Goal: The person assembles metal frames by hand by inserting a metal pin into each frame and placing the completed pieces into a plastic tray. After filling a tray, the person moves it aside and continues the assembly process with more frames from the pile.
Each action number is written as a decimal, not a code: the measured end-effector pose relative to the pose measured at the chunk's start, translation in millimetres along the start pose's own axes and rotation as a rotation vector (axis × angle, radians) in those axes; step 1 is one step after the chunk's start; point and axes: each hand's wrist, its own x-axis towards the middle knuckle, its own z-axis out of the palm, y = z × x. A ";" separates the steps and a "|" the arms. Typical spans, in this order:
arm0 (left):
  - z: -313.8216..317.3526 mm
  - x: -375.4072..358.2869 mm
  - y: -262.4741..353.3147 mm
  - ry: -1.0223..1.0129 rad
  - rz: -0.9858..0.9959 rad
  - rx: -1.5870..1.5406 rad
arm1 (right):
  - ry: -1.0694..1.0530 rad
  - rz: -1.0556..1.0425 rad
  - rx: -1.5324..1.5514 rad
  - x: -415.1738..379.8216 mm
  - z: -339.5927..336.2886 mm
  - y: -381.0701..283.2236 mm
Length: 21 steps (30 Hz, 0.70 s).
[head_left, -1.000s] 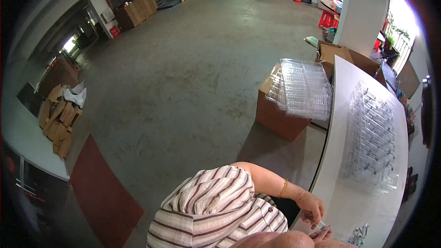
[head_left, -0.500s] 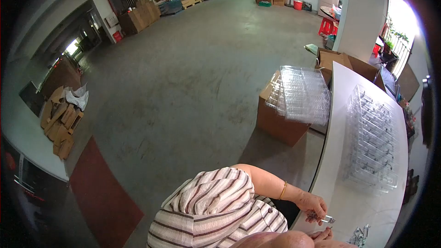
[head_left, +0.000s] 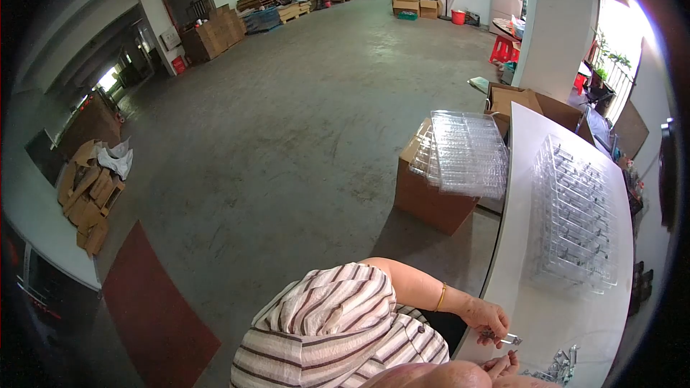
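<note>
White table: runs up the right side, with the filled trays and the loose bits on it.
Brown box: on the floor beside the table, clear trays fanned out on top. Too much glare to say if they hold anything.
Filled trays: see-through, looks like a stack, small metal parts sitting in rows.
Progress: partway, I'd say. Plenty of parts are in the trays, but some are loose and one's in hand. Can't get a count.
Left hand: bracelet side, fingers pinched on a metal piece over the near end of the table.
Right hand: just below it, fingers bunched, can't tell if it's gripping anything.
Loose pile: small metal parts, near the right hand.
</note>
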 end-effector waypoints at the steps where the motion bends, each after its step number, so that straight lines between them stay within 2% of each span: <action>1: -0.9 0.8 -0.8 -0.003 0.002 0.002 | 0.000 0.000 0.000 -0.2 -6.9 -8.7; 3: -2.4 1.8 -1.8 -0.001 -0.003 -0.001 | -0.395 0.182 -0.240 -9.9 -15.6 -55.6; 13: -6.8 4.2 -3.9 -0.018 -0.027 -0.033 | -0.316 0.213 -0.210 -26.3 3.8 -88.8; 21: -3.2 1.7 -0.2 -0.014 -0.037 -0.027 | -0.339 0.402 -0.161 -12.8 -9.0 -74.6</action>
